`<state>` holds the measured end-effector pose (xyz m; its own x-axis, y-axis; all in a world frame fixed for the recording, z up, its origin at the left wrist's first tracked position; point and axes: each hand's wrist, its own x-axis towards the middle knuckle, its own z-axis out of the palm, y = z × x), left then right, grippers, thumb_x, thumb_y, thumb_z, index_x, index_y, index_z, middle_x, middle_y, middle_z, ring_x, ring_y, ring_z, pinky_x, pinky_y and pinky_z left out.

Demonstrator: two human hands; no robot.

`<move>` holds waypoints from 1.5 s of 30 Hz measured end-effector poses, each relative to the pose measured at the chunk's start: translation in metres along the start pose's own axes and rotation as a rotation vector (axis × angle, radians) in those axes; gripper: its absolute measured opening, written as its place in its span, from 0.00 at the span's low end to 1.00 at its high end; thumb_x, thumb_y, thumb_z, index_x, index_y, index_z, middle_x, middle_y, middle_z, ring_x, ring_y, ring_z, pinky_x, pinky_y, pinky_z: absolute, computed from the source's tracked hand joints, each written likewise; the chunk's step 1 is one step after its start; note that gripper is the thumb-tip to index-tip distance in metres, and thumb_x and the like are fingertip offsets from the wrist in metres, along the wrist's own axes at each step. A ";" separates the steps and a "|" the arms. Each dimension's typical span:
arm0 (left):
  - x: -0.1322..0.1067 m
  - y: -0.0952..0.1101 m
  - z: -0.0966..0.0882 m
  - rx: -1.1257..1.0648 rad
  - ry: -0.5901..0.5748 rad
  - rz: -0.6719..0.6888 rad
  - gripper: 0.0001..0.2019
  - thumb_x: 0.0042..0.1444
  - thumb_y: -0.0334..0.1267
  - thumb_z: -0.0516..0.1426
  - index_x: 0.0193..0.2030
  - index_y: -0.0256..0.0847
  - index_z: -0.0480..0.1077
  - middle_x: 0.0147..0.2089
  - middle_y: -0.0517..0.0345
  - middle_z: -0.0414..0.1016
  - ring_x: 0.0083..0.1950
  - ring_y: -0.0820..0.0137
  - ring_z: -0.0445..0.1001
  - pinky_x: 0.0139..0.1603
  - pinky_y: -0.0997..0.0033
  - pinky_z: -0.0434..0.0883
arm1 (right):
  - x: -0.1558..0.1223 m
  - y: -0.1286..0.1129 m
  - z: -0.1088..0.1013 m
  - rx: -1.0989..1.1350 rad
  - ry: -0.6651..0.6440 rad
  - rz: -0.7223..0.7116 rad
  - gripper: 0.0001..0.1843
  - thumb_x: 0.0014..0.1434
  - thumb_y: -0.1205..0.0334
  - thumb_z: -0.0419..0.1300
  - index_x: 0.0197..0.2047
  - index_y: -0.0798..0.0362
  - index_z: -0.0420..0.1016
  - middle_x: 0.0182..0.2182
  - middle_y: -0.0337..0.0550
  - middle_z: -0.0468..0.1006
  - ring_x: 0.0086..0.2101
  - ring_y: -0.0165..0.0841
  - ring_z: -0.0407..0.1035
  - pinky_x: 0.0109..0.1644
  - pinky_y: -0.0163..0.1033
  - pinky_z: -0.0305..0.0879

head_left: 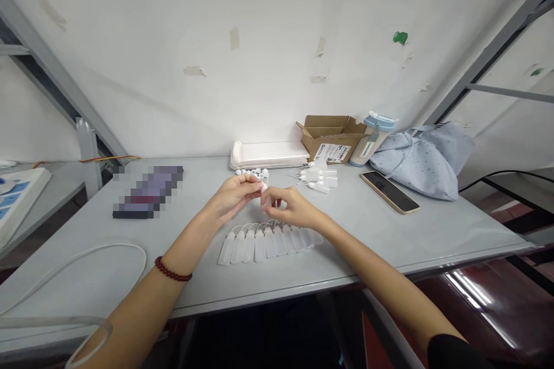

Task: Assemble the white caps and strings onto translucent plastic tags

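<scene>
My left hand [236, 196] is closed, pinching a small white cap [263, 187] between thumb and fingertips. Right beside it, my right hand [289, 206] is closed around a small translucent plastic bottle [268, 202], mostly hidden by the fingers. Cap and bottle meet between both hands, above the table. Just below, several similar translucent bottles [259, 247] lie side by side in a row, with thin white curved stems at their tops. Behind my hands sits a cluster of small white caps [258, 173]. More bottles with stems [318, 176] lie in a loose pile to the right.
A grey table [194, 277] carries a stack of white sheets or bags [272, 154], an open cardboard box [333, 138], a blue-lidded cup [372, 138], a phone [389, 191] and a light blue cloth bag [419, 161]. A blurred-out dark object [149, 193] and a white cable [108, 245] lie left.
</scene>
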<state>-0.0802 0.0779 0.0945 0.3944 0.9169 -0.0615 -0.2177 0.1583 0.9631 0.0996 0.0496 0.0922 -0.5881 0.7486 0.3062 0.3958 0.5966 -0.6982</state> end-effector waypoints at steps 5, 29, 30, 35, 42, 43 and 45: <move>-0.001 0.002 -0.002 -0.046 -0.026 -0.007 0.09 0.44 0.35 0.65 0.29 0.37 0.69 0.32 0.60 0.71 0.37 0.72 0.71 0.49 0.67 0.67 | 0.000 -0.009 -0.004 0.181 0.002 0.074 0.02 0.57 0.65 0.55 0.35 0.53 0.67 0.24 0.35 0.69 0.27 0.26 0.63 0.34 0.32 0.60; -0.002 0.005 -0.002 0.099 0.114 0.036 0.13 0.41 0.39 0.66 0.29 0.38 0.67 0.30 0.61 0.71 0.33 0.72 0.70 0.47 0.63 0.67 | 0.004 0.014 0.006 -0.539 0.256 0.133 0.08 0.55 0.64 0.60 0.33 0.52 0.62 0.28 0.39 0.70 0.27 0.29 0.61 0.28 0.32 0.49; -0.002 0.005 -0.002 0.094 0.120 0.037 0.13 0.41 0.39 0.66 0.30 0.38 0.67 0.30 0.61 0.71 0.33 0.73 0.70 0.47 0.64 0.67 | 0.004 0.015 0.006 -0.550 0.274 0.132 0.08 0.55 0.64 0.60 0.33 0.52 0.62 0.28 0.39 0.70 0.27 0.29 0.62 0.28 0.32 0.49; -0.003 0.005 0.001 0.117 0.136 0.022 0.12 0.43 0.39 0.66 0.30 0.37 0.69 0.29 0.61 0.70 0.33 0.74 0.70 0.44 0.67 0.68 | 0.004 0.021 0.008 -0.606 0.330 0.097 0.09 0.55 0.63 0.62 0.35 0.52 0.64 0.24 0.36 0.72 0.23 0.28 0.64 0.27 0.31 0.49; -0.001 0.002 -0.002 0.157 0.130 -0.039 0.10 0.45 0.39 0.64 0.31 0.36 0.72 0.27 0.61 0.69 0.32 0.74 0.69 0.42 0.68 0.69 | 0.003 0.027 0.010 -0.775 0.404 -0.022 0.07 0.56 0.65 0.62 0.33 0.52 0.65 0.25 0.38 0.75 0.24 0.29 0.66 0.26 0.32 0.48; -0.001 0.002 -0.002 0.154 0.125 -0.047 0.10 0.46 0.39 0.64 0.31 0.36 0.72 0.27 0.61 0.69 0.32 0.74 0.69 0.42 0.68 0.69 | 0.003 0.027 0.011 -0.796 0.417 -0.037 0.07 0.57 0.64 0.61 0.33 0.52 0.65 0.25 0.38 0.75 0.24 0.29 0.66 0.25 0.33 0.48; 0.000 0.001 -0.002 0.140 0.106 -0.055 0.09 0.46 0.39 0.63 0.31 0.35 0.72 0.27 0.61 0.69 0.32 0.74 0.70 0.41 0.69 0.69 | 0.002 0.028 0.012 -0.827 0.437 -0.071 0.06 0.58 0.64 0.60 0.33 0.52 0.65 0.25 0.38 0.75 0.24 0.29 0.66 0.25 0.33 0.47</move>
<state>-0.0823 0.0784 0.0954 0.3045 0.9429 -0.1347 -0.0688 0.1628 0.9843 0.1007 0.0643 0.0658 -0.3789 0.6449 0.6637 0.8438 0.5353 -0.0385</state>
